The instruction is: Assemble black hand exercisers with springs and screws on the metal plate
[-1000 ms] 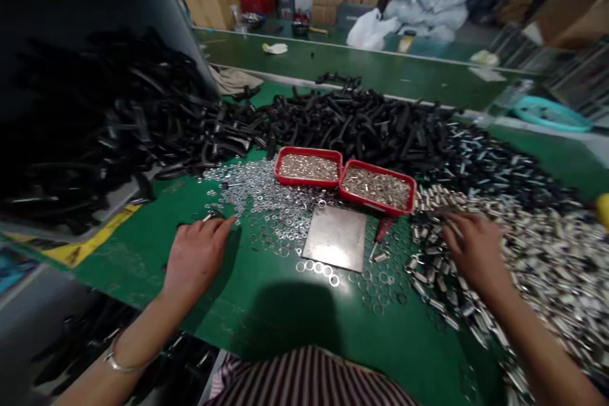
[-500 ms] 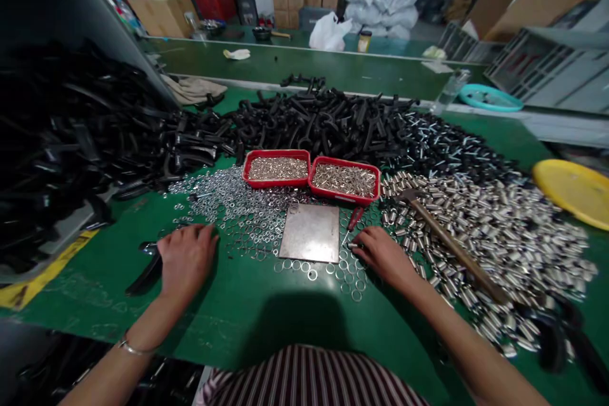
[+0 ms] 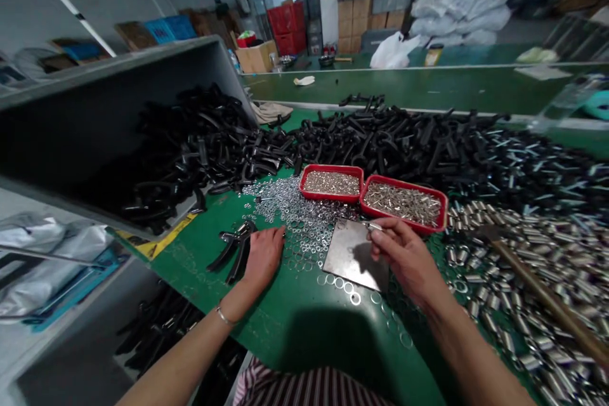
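Observation:
My right hand (image 3: 402,260) is over the right part of a square metal plate (image 3: 352,250), its thumb and fingers pinching a small shiny metal piece (image 3: 374,226), possibly a spring. My left hand (image 3: 261,260) rests low on the table with its fingers curled together at the edge of the scattered nuts (image 3: 280,206). Something tiny shows at its fingertips, too small to name. Beside that hand lies a black-handled tool with a metal head (image 3: 233,250), partly hidden by the hand. Thin metal rings (image 3: 339,282) lie along the plate's near edge.
Two red trays of small metal parts (image 3: 332,168) stand behind the plate. Black handles (image 3: 380,139) are heaped beyond and spill from a grey crate (image 3: 223,57) at left. Right are metal cylinders (image 3: 504,323) with a hammer (image 3: 537,285) on them.
The view has turned left. My right hand has lifted from the rings right of the plate and moved over it, carrying the small metal piece. My left hand stays by the black-handled tool.

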Tool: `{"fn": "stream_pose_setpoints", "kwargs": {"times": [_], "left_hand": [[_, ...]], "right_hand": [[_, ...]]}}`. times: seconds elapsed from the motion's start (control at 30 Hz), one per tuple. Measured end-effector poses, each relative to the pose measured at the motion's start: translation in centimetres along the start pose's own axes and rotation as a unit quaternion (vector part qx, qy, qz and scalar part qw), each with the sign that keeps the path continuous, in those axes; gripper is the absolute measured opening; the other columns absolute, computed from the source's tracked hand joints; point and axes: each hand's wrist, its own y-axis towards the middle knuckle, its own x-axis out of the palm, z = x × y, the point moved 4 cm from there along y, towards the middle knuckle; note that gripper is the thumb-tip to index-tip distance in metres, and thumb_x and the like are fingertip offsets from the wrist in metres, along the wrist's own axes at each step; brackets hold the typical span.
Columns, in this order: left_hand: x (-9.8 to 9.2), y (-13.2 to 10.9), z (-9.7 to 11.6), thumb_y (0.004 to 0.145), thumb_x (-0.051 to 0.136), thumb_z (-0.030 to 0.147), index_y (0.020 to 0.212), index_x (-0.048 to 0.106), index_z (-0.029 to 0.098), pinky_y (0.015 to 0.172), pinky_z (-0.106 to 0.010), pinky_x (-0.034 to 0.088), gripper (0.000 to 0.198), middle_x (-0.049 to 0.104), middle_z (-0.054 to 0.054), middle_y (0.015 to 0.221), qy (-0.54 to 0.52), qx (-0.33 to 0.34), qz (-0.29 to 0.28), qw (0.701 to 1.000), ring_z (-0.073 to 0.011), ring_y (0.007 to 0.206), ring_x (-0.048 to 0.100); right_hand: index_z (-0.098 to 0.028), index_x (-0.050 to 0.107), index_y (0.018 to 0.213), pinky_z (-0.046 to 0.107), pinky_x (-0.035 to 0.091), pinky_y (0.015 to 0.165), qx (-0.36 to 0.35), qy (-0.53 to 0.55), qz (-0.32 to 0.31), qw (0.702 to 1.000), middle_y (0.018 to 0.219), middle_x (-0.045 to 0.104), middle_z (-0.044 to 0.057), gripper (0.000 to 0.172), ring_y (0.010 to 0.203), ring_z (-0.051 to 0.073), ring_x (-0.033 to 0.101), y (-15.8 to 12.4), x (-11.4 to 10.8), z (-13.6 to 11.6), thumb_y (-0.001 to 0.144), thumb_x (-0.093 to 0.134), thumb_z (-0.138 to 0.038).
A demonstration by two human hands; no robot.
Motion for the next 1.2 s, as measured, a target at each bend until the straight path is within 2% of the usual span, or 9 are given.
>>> {"fn": "stream_pose_setpoints", "kwargs": {"times": [0.37,0.53,0.63,0.77,0.83,0.9,0.97,1.03,1.2], "left_hand": [[1.1,3.5,1.4,0.096,0.047,0.016,0.106,0.066,0.018,0.087,-0.040,0.044,0.022,0.063,-0.009,0.096,-0.056,0.076,-0.027,0.995,-0.0256,0.093,0.057],[0.4,4.8,0.7,0.100,0.041,0.023,0.117,0.060,0.017,0.095,-0.037,0.048,0.026,0.062,-0.010,0.106,-0.186,0.045,0.036,0.981,-0.0227,0.101,0.059],[-1.1,3.4,0.4,0.102,0.041,0.031,0.113,0.060,0.016,0.098,-0.038,0.047,0.027,0.064,-0.010,0.107,-0.256,0.010,0.065,0.965,-0.0233,0.103,0.061],[-2.2,-0.6,1.5,0.100,0.047,0.039,0.113,0.062,0.021,0.085,-0.032,0.051,0.027,0.070,-0.005,0.100,-0.349,-0.057,0.006,0.935,-0.0211,0.090,0.066],[-2.4,-2.7,4.9,0.101,0.047,0.037,0.114,0.063,0.025,0.085,-0.030,0.051,0.024,0.072,-0.002,0.102,-0.429,0.022,-0.103,0.897,-0.0187,0.092,0.067],[-2.8,-4.8,10.3,0.101,0.046,0.034,0.111,0.066,0.028,0.091,-0.029,0.049,0.023,0.072,-0.001,0.108,-0.491,0.192,-0.237,0.816,-0.0169,0.102,0.066],[-3.1,-6.6,15.9,0.101,0.049,0.032,0.111,0.067,0.027,0.103,-0.032,0.043,0.021,0.072,-0.002,0.113,-0.508,0.351,-0.327,0.715,-0.0176,0.118,0.061],[-2.9,-7.0,20.8,0.100,0.051,0.030,0.110,0.066,0.026,0.110,-0.037,0.036,0.019,0.072,-0.003,0.118,-0.508,0.442,-0.341,0.656,-0.0192,0.129,0.055],[-1.7,-3.2,28.1,0.101,0.043,0.024,0.109,0.066,0.020,0.115,-0.041,0.032,0.024,0.061,-0.010,0.136,-0.532,0.450,-0.269,0.664,-0.0219,0.134,0.049]], "right_hand": [[-0.021,0.064,0.092,0.023,0.045,0.059,0.059,0.134,-0.038,0.988,0.077,0.060,-0.002,0.020,0.063,0.009,0.049,1.4,0.3,3.0,0.084,0.075,-0.036],[-0.021,0.063,0.092,0.023,0.044,0.059,0.030,0.102,-0.037,0.994,0.076,0.060,-0.003,0.017,0.061,0.009,0.049,0.9,-0.8,0.9,0.089,0.071,-0.036],[-0.022,0.064,0.098,0.024,0.044,0.060,0.052,0.000,-0.055,0.997,0.077,0.064,-0.002,0.017,0.062,0.010,0.052,-3.7,-4.3,-0.4,0.090,0.068,-0.037],[-0.021,0.068,0.096,0.029,0.049,0.066,0.221,-0.077,-0.106,0.967,0.083,0.069,0.003,0.024,0.071,0.016,0.062,-15.7,-9.9,2.1,0.085,0.071,-0.043],[-0.021,0.071,0.092,0.030,0.048,0.065,0.290,-0.055,-0.072,0.953,0.078,0.068,0.003,0.028,0.068,0.016,0.062,-21.9,-12.1,4.3,0.080,0.076,-0.046],[-0.022,0.071,0.091,0.031,0.049,0.066,0.270,-0.044,0.024,0.961,0.080,0.067,0.004,0.030,0.071,0.017,0.062,-25.8,-13.9,5.6,0.081,0.074,-0.050],[-0.022,0.070,0.091,0.034,0.050,0.069,0.226,-0.037,0.091,0.969,0.085,0.068,0.006,0.031,0.076,0.019,0.063,-27.4,-15.0,6.0,0.084,0.070,-0.052],[-0.021,0.069,0.092,0.038,0.051,0.072,0.202,-0.032,0.100,0.974,0.091,0.069,0.008,0.031,0.080,0.021,0.064,-26.8,-15.7,5.7,0.086,0.068,-0.051],[-0.018,0.068,0.095,0.039,0.051,0.081,0.145,-0.094,0.076,0.982,0.096,0.072,0.009,0.028,0.083,0.021,0.068,-19.5,-16.8,3.7,0.085,0.072,-0.043]]}}
